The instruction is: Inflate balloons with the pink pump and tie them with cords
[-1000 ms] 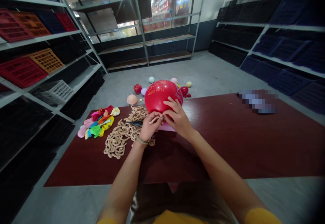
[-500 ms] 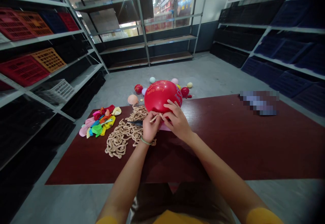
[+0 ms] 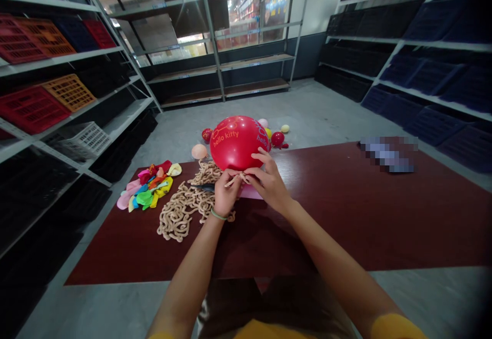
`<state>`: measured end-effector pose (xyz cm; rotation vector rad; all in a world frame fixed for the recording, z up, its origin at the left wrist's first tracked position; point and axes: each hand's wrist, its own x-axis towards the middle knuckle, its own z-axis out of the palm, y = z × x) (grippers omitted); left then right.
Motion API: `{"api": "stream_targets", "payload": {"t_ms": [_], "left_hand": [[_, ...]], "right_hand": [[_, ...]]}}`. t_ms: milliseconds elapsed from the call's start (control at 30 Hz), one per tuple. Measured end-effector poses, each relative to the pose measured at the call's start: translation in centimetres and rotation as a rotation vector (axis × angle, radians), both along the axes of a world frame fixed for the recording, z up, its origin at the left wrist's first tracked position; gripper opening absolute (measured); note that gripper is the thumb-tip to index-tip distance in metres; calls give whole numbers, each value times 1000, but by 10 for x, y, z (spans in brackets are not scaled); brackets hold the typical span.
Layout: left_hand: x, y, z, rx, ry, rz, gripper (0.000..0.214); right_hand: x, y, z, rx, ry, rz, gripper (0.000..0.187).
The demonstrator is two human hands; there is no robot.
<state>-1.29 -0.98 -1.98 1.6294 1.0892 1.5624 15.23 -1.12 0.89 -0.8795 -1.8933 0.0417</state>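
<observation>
Pinching a tan twisted strand (image 3: 233,179), the left hand (image 3: 226,193) and right hand (image 3: 269,185) meet at the base of a red balloon (image 3: 235,143) (printed "hello kitty"), beside a heaped tan chain (image 3: 180,216) on the counter (image 3: 346,226).

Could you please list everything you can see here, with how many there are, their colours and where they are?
Table: 1, dark red, in front of the person.
Balloon: 1, red with "hello kitty" lettering, just beyond the hands.
Knotted cord: 1 heap, beige, on the table left of the hands.
Deflated balloons: a pile, mixed colours, far left on the table.
Pointed object: 1, dark, on the cord.
Sheet: 1, pink, under the hands.
Small balloons: several, red, yellow, pink, peach, on the floor beyond the table.
Crates: many, red, orange, blue, on the shelves.
Shelving: 3 units, grey metal, left, ahead, right.
Blurred patch: 1, unclear, far right of the table.
Wristband: 1, green, left wrist.
Left hand: pinches a short beige piece.
Right hand: pinches the same piece.
</observation>
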Motion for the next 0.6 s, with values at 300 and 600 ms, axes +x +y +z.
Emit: {"api": "stream_targets", "payload": {"t_ms": [300,600], "left_hand": [[-3,1,3,3,77,-7,17],[4,-2,8,-39,-44,-7,19]], "right_hand": [[2,1,0,20,-43,-24,10],[-1,1,-1,169,-108,-183,10]]}}
